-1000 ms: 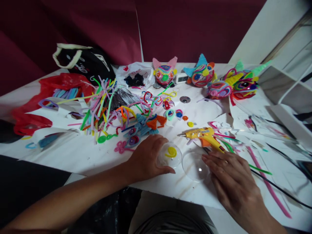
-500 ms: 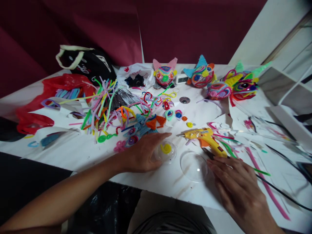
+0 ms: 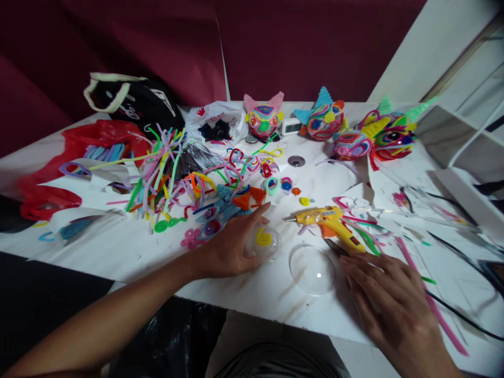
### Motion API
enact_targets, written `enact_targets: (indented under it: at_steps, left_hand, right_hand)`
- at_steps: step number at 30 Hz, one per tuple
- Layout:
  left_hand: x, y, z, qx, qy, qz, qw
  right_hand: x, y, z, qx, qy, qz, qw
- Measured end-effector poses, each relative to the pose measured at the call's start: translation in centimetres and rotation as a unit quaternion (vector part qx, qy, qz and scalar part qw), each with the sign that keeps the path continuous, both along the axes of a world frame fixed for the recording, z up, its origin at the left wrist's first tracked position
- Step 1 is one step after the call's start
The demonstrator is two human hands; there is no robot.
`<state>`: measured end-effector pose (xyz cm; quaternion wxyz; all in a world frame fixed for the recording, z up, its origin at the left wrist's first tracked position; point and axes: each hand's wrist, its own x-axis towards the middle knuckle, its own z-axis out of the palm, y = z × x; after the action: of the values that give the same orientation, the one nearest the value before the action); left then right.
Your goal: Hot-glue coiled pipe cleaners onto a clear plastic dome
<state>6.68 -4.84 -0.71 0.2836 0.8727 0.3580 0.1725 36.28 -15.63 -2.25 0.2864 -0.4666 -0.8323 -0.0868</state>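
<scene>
Clear dome [image 3: 271,248] in left grip [image 3: 230,251] | second dome [image 3: 312,271], rim apart | right grip [image 3: 396,296]: can't tell

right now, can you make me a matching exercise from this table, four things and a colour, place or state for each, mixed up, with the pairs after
Column one
1 glue gun
2 clear dome showing a yellow coil
3 red bag
4 white clock

Column two
A holds bluish strips
B between pink-eared ball and blue-eared ball
C yellow body
D in the curve of the left hand

Pairs: 1-C, 2-D, 3-A, 4-B
</scene>
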Motion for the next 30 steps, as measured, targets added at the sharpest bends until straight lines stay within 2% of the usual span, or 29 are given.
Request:
enact_targets:
  at_steps: [2, 7, 11, 17, 20, 23, 27, 30]
  left_hand:
    - [-0.3, 0.2, 0.3, -0.008, -0.009, -0.016, 1.000]
    - [-0.1, 0.3, -1.0, 0.070, 0.003, 0.048, 0.996]
    - [-0.1, 0.4, -1.4, 0.058, -0.009, 0.058, 0.997]
    - [-0.8, 1.7, 0.4, 0.002, 0.029, -0.006, 1.000]
    - [-1.0, 2.4, 1.0, 0.016, 0.035, -0.038, 0.999]
    - [-1.2, 2.7, 0.5, 0.074, 0.000, -0.039, 0.997]
    - [-1.7, 2.7, -1.0, 0.126, -0.048, -0.031, 0.990]
    - [-2.2, 2.7, -1.7, 0.142, -0.062, -0.041, 0.987]
  right_hand:
    - [0.1, 0.0, -0.1, -0.004, 0.004, -0.003, 1.000]
    - [0.2, 0.3, -0.4, -0.013, 0.011, -0.018, 1.000]
    - [0.5, 0.6, -0.4, -0.016, -0.002, -0.032, 0.999]
    - [1.6, 1.6, 0.5, -0.003, -0.021, -0.083, 0.996]
    - [2.0, 2.8, 1.1, -0.004, -0.019, -0.122, 0.992]
    - [2.3, 4.1, 1.2, -0.074, -0.004, -0.158, 0.985]
    - [2.4, 5.6, 0.8, -0.184, -0.012, -0.201, 0.962]
    - [2.5, 6.4, 1.0, -0.244, -0.012, -0.196, 0.950]
